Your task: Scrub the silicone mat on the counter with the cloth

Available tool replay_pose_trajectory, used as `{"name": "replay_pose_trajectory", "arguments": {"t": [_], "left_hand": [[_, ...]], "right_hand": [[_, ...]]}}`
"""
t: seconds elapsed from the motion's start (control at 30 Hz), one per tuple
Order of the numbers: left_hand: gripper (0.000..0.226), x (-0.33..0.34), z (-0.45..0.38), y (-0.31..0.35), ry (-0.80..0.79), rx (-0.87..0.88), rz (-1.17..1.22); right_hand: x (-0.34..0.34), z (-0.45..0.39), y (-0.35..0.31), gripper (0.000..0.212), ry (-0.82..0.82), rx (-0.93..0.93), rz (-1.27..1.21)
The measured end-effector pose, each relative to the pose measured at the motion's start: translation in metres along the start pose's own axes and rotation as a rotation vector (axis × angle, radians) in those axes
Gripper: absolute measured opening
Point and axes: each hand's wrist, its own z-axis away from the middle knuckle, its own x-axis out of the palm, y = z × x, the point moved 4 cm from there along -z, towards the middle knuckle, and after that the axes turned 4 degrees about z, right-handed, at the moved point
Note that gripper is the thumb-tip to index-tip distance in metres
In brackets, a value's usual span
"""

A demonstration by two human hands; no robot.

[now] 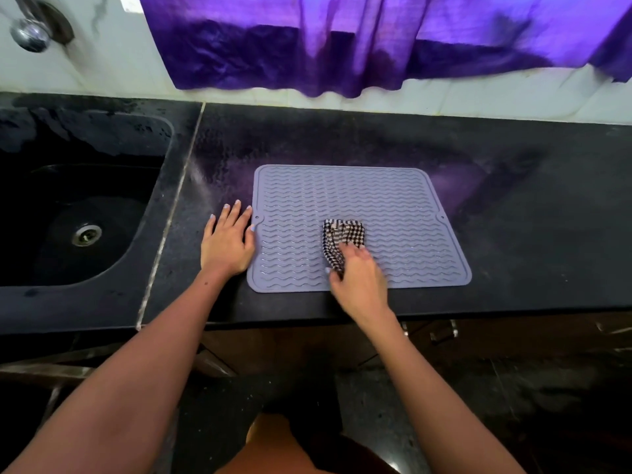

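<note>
A grey silicone mat (359, 227) with wavy ridges lay flat on the black stone counter (530, 217), near the front edge of it and to the right of the sink. On the mat, a little below its middle, there was a bunched checkered cloth (343, 239) in dark and white squares. The right hand (359, 285) gripped the near end of this cloth, with the fingers curled around the fabric, and the cloth was pressed against the ridged surface. The far part of the cloth spread out on the mat beyond the fingers.

The left hand (227, 241) rested flat on the counter just beside the left edge of the mat. Its fingers were straight and slightly spread, and it held nothing. The thumb side touched the rim of the mat near a small notch in that edge.

To the left, a black sink (51, 159) was set into the counter, with a metal drain (86, 235) at the bottom. A metal tap (30, 32) was on the wall in the upper left corner. A purple curtain (342, 46) hung over the pale wall tiles behind the counter, and its lower edge ended above the counter.
</note>
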Motion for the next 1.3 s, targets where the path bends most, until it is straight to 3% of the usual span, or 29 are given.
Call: {"name": "replay_pose_trajectory", "arguments": {"t": [0.1, 0.37, 0.47, 0.6, 0.63, 0.73, 0.87, 0.93, 1.3], "left_hand": [[0.047, 0.001, 0.000, -0.001, 0.013, 0.009, 0.000], [0.048, 0.003, 0.000, 0.000, 0.011, 0.002, -0.021], [0.056, 0.002, 0.000, 0.000, 0.013, 0.000, -0.028], [0.048, 0.002, 0.000, 0.000, 0.010, -0.007, -0.034], [0.048, 0.002, -0.001, 0.001, 0.012, -0.006, -0.035], [0.048, 0.003, -0.001, 0.000, 0.001, -0.006, -0.045], [0.056, 0.003, -0.002, -0.001, 0.003, 0.003, -0.050], [0.062, 0.003, -0.001, -0.002, -0.002, 0.006, -0.061], [0.063, 0.002, -0.001, -0.001, -0.007, 0.002, -0.052]], "right_hand": [[0.016, -0.004, -0.003, 0.065, -0.009, -0.032, 0.065], [0.029, -0.008, 0.004, 0.059, -0.017, -0.188, 0.150], [0.015, -0.014, 0.018, 0.055, -0.025, -0.114, -0.179], [-0.013, -0.028, 0.052, 0.037, 0.032, 0.344, -0.987], [-0.020, -0.030, 0.056, 0.038, 0.081, 0.375, -0.977], [-0.039, -0.028, 0.051, 0.048, 0.196, 0.191, -0.531], [0.002, -0.015, 0.037, 0.062, 0.051, -0.062, 0.069], [0.020, -0.010, 0.038, 0.061, -0.007, -0.116, 0.227], [0.018, -0.010, 0.036, 0.056, 0.027, -0.139, 0.205]]}}
